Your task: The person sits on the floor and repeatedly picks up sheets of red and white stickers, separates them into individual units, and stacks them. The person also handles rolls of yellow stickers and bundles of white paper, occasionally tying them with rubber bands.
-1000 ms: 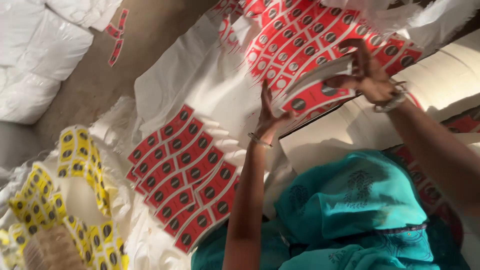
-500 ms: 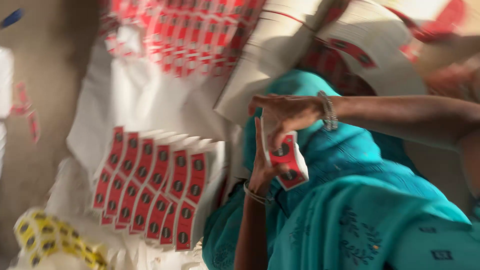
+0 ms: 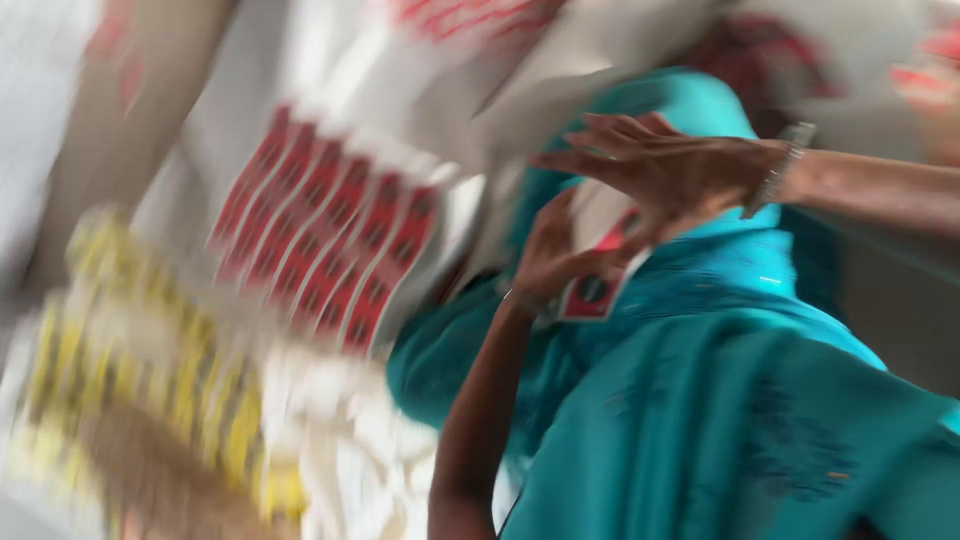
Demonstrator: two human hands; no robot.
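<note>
The view is blurred by motion. My left hand grips a small stack of red-and-white labels over my lap in teal cloth. My right hand, with a metal bracelet at the wrist, lies flat over the top of that stack, fingers spread. To the left of both hands, rows of red label strips lie fanned out on a white sheet.
A pile of yellow-and-black label strips lies at the lower left. More red label sheets sit at the top on white material. Brown floor shows at the upper left.
The hands brought the small label stack down from the big red sheet to the lap. The view swung and blurred; the right hand now covers the stack.
</note>
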